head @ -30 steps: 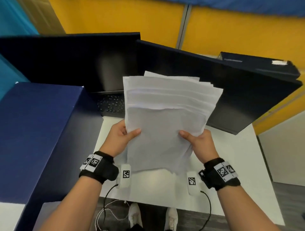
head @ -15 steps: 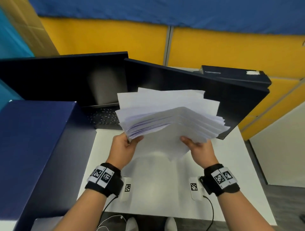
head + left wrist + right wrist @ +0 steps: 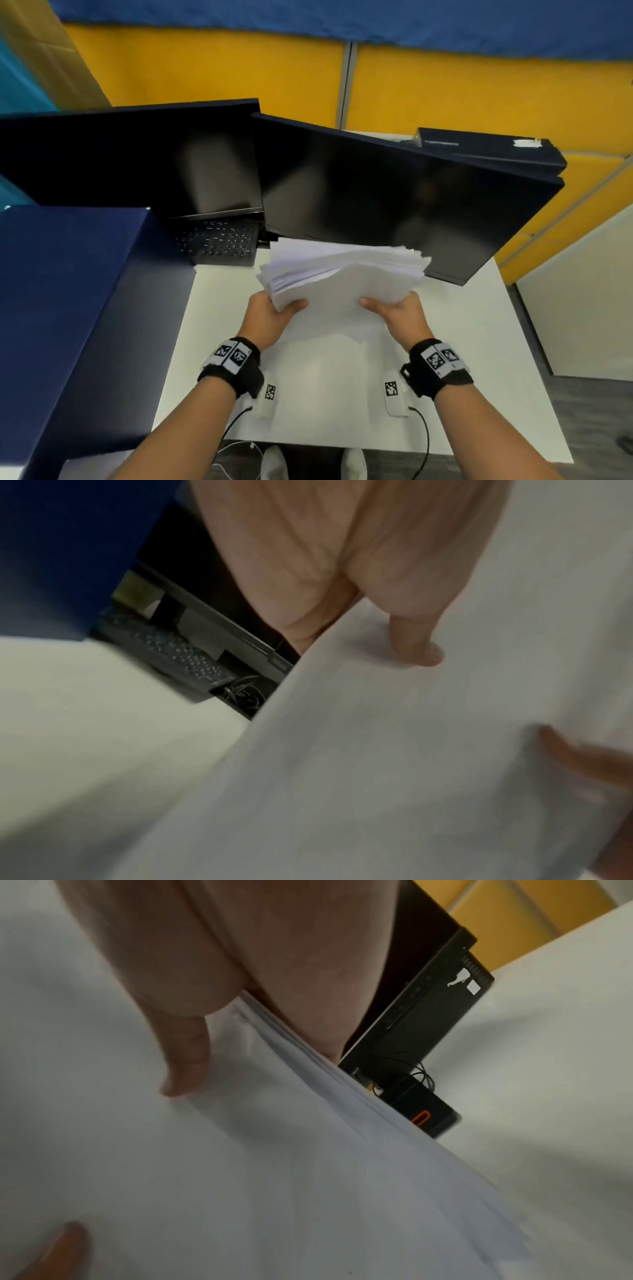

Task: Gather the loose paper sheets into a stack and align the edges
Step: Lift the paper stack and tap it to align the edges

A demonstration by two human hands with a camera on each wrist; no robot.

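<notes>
The paper stack [image 3: 346,284] is held in the air above the white desk [image 3: 479,342], in front of the right-hand monitor [image 3: 394,198], and is tipped so that its far edges face away from the person. It is gripped at its near left side by the left hand [image 3: 270,317], the thumb laid on the top sheet and the fingers hidden beneath, and at its near right side by the right hand [image 3: 400,315] in the same manner; in both wrist views a thumb is seen pressed flat on the top sheet. The far edges are seen fanned and stepped, so the sheets are judged gathered but not yet squared. The step in hand appears to be the jogging of the stack. It would be done well if the grip were loosened just enough for the sheets to slide, the stack were stood on one edge on the bare desk in front of the monitor, and it were tapped there, then turned and tapped on an adjoining edge. Both sides should be kept lightly guided by the palms, since a firm pinch would lock the stagger in place and too slack a hold could let sheets spill toward the keyboard [image 3: 219,241].
</notes>
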